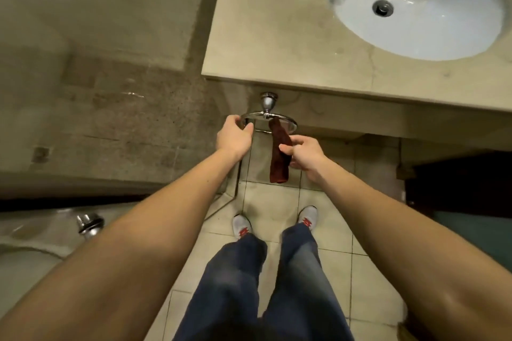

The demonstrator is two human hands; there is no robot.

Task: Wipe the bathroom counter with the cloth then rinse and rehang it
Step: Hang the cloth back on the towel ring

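Centre frame: my left hand [234,137] grips the chrome towel ring [268,121]; my right hand [303,153] pinches the dark red cloth [279,159], hanging vertically between both hands

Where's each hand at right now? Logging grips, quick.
Left hand: closed on the towel ring.
Right hand: pinching the cloth hanging from the ring.

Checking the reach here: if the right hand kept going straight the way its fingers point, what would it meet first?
The right hand points left across the hanging dark red cloth, which its fingers already pinch. Beyond that, probably the left hand holding the chrome towel ring, though depth is unclear.
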